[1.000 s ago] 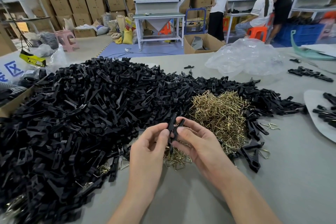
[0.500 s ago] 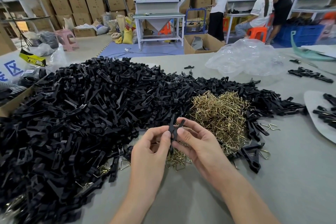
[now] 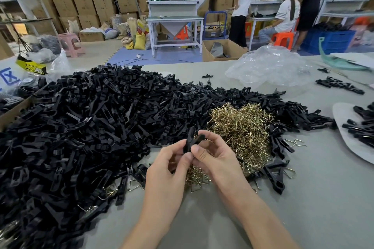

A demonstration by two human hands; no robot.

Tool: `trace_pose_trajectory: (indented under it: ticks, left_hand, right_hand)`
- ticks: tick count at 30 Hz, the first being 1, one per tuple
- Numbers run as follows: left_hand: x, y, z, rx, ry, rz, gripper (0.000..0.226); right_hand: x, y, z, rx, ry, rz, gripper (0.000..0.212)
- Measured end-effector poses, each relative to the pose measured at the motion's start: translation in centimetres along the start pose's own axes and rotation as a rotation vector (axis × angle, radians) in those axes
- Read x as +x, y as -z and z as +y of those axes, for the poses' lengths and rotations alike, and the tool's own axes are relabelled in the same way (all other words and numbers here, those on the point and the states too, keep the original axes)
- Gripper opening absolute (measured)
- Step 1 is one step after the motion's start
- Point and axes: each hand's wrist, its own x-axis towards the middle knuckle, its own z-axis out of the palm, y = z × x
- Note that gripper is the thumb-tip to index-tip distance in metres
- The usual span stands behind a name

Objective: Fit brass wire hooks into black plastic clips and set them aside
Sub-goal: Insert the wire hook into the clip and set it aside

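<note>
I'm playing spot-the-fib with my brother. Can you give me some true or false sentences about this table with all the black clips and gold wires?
1. The left hand and the right hand both hold one black clip. True.
2. The brass hook heap is bigger than the black clip heap. False: the black clip heap is far bigger.
3. A crumpled clear plastic bag lies on the table beyond the heaps. True.
4. The stool on the floor at the far left is green. False: it is pink.
</note>
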Motion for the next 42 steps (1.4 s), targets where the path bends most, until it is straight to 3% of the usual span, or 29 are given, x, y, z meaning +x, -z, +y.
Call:
trace_pose_trajectory:
  ticks: [2, 6, 10, 13, 17, 20, 23, 26, 29, 35, 42]
  left_hand:
    - [0.2, 0.1, 0.1, -0.129, 0.076, -0.023, 0.025]
    - [0.2, 0.2, 0.9, -0.343, 0.114, -0.052, 0.018]
    - [0.2, 0.4, 0.9, -0.343, 0.106, -0.068, 0.017]
    - [0.2, 0.4, 0.2, -0.154, 0.044, -0.104, 0.027]
    - [-0.3, 0.1, -0.3, 0.192, -0.164, -0.087, 0.026]
    - [-0.7, -0.1, -0.3, 0.362, -0.237, -0.125, 0.022]
    - [-0.2, -0.9, -0.3, 0.501, -0.300, -0.177, 0.025]
    - [1.3, -2.6, 0.7, 0.565, -0.318, -0.231, 0.030]
    - [3.2, -4.4, 1.8, 0.607, -0.332, -0.229, 0.034]
    - [6.5, -7.3, 2.3, 0.777, -0.253, -0.315, 0.041]
    - [6.8, -7.2, 2.1, 0.765, -0.291, -0.231, 0.018]
  right_hand:
    - [-0.1, 0.0, -0.2, -0.091, -0.002, -0.019, 0.055]
    - [-0.6, -0.2, -0.4, -0.294, 0.084, -0.088, 0.023]
    - [-1.0, -0.4, -0.2, -0.374, 0.156, -0.076, 0.020]
    - [-1.2, -0.5, 0.0, -0.442, 0.227, -0.030, 0.019]
    - [-0.9, 0.2, -0.6, -0.446, 0.293, 0.056, 0.016]
    - [-0.4, 1.9, -1.7, -0.326, 0.273, 0.187, 0.018]
    - [0.0, 3.4, -2.5, -0.029, 0.228, 0.295, 0.022]
    - [0.1, 4.3, -3.0, 0.218, 0.208, 0.326, 0.025]
    - [0.2, 4.6, -3.2, 0.316, 0.191, 0.327, 0.032]
    - [0.3, 4.8, -3.0, 0.271, 0.200, 0.347, 0.034]
    - [0.7, 5.2, -2.5, 0.199, 0.233, 0.400, 0.028]
